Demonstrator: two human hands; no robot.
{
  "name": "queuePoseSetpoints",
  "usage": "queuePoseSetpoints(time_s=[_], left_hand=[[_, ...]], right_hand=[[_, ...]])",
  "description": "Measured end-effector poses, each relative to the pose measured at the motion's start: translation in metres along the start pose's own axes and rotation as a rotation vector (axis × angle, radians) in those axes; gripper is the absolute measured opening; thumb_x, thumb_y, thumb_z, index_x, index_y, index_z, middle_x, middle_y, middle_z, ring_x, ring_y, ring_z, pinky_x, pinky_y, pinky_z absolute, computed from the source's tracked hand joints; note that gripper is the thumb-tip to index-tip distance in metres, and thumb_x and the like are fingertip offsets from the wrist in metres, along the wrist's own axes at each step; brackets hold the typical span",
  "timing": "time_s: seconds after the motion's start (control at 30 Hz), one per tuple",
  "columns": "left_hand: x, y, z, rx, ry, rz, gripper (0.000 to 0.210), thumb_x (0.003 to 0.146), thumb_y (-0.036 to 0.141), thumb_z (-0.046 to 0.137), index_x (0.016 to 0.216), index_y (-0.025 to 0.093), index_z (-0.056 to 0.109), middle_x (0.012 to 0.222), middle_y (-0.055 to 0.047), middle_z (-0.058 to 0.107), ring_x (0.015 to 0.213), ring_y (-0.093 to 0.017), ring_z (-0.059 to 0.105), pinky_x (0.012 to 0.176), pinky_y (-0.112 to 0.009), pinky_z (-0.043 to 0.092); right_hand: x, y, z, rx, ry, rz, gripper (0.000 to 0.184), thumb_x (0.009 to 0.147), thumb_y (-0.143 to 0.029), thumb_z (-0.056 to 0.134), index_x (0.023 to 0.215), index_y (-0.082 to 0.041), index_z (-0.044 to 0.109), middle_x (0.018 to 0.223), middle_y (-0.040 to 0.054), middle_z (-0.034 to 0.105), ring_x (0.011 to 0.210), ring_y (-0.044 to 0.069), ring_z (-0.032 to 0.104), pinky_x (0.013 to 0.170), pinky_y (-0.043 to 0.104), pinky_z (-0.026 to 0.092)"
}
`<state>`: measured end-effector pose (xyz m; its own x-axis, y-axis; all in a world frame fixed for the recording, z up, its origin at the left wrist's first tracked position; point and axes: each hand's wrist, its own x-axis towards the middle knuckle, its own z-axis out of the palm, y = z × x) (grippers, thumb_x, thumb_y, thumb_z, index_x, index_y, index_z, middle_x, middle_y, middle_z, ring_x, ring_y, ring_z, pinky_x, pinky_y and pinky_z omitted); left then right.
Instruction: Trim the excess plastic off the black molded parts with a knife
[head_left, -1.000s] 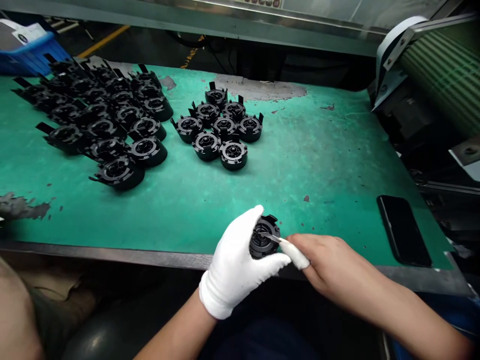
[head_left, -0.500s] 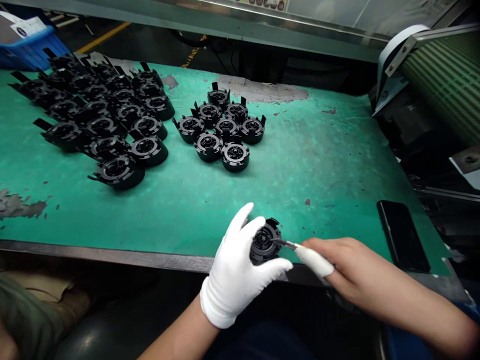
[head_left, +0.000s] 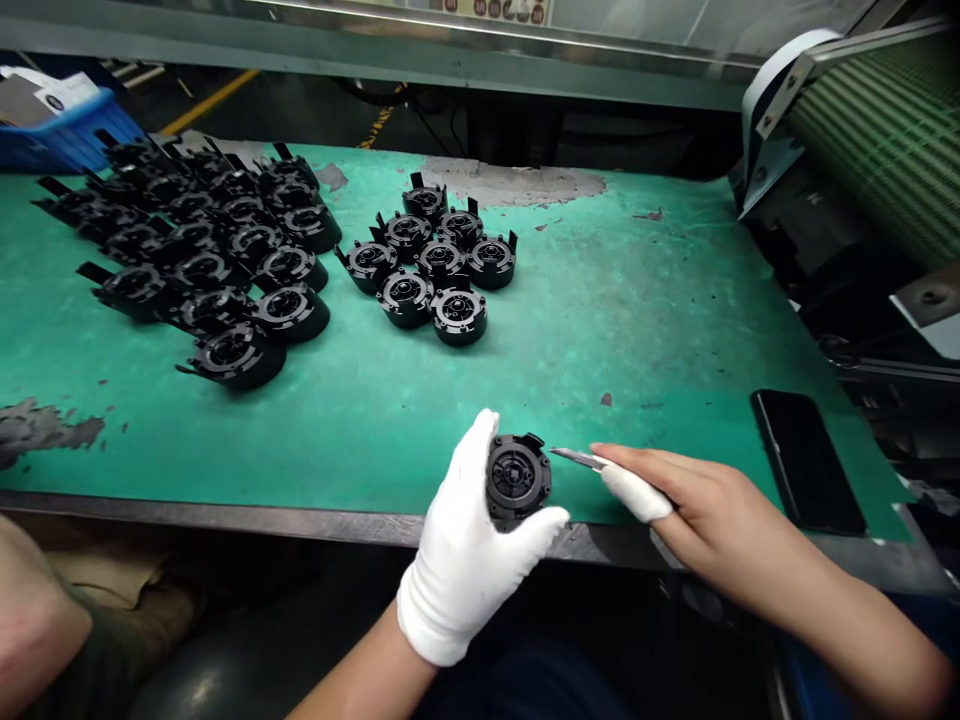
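Note:
A round black plastic housing (head_left: 516, 474) with a short tab on its rim is gripped in my left hand (head_left: 461, 545), which wears a white glove. Its face, with a ringed centre, is turned up towards me near the table's front edge. My right hand (head_left: 675, 490), bare but for a white cover on the thumb, pinches a slim craft knife (head_left: 576, 457). The pointed blade is just right of the housing's rim, apart from it. Most of the knife's handle is hidden inside the hand.
Several similar black housings (head_left: 459, 312) stand mid-table, and a larger group (head_left: 240, 355) is at the left. A phone (head_left: 808, 460) lies on the right of the green table (head_left: 637, 330). A blue bin (head_left: 82, 135), a green-belted conveyor (head_left: 892, 130) and another person's arm (head_left: 37, 610) are around it.
The knife tip has come away from the housing's face to the right. My left fingers have closed in around the housing, which shows more of its face. The view has shifted slightly.

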<state>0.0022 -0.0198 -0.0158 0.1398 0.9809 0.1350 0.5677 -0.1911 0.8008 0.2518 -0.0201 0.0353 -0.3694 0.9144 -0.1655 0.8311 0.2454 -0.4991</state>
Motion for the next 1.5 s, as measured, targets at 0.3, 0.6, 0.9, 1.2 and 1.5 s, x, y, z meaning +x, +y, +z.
queuePoseSetpoints(time_s=[0.3,0.6,0.9,1.2,1.5], left_hand=[[0.002,0.002,0.000,0.046,-0.023,0.004,0.085,0.081,0.046,0.075,0.150,0.020,0.033,0.151,-0.013,0.048,0.140,-0.027,0.047,0.119,-0.046,0.042],[0.002,0.000,-0.002,0.045,-0.035,0.027,0.084,0.080,0.045,0.076,0.150,0.020,0.035,0.148,-0.013,0.051,0.138,-0.029,0.050,0.117,-0.047,0.044],[0.002,0.002,0.000,0.003,-0.014,-0.005,0.078,0.082,0.045,0.074,0.148,0.021,0.039,0.149,-0.011,0.051,0.138,-0.025,0.050,0.118,-0.043,0.045],[0.000,0.001,0.000,-0.031,-0.006,0.018,0.077,0.082,0.044,0.075,0.147,0.021,0.040,0.148,-0.013,0.052,0.138,-0.028,0.050,0.118,-0.048,0.044],[-0.001,0.004,0.001,-0.035,0.029,-0.038,0.082,0.080,0.051,0.077,0.148,0.022,0.041,0.148,-0.013,0.053,0.137,-0.030,0.052,0.117,-0.049,0.044]], right_hand=[[0.041,-0.022,-0.014,-0.410,-0.139,-0.130,0.047,0.093,-0.016,0.049,0.133,-0.037,0.059,0.090,-0.0018,0.072,0.080,0.022,0.071,0.056,0.032,0.038],[0.043,-0.018,-0.020,-0.394,-0.165,-0.159,0.050,0.089,-0.011,0.050,0.131,-0.034,0.061,0.086,-0.0002,0.073,0.076,0.020,0.071,0.055,0.029,0.035],[0.006,-0.023,-0.001,-0.032,-0.274,-0.045,0.052,0.088,-0.010,0.044,0.134,-0.030,0.060,0.121,0.0027,0.074,0.103,0.023,0.073,0.087,0.037,0.059],[-0.007,-0.032,0.021,-0.139,-0.127,0.014,0.059,0.087,-0.010,0.043,0.144,-0.025,0.053,0.110,0.0085,0.075,0.091,0.025,0.074,0.078,0.038,0.062],[-0.006,-0.043,0.026,0.268,-0.036,0.049,0.042,0.094,-0.015,0.044,0.131,-0.027,0.059,0.124,0.0069,0.072,0.111,0.024,0.069,0.095,0.038,0.058]])
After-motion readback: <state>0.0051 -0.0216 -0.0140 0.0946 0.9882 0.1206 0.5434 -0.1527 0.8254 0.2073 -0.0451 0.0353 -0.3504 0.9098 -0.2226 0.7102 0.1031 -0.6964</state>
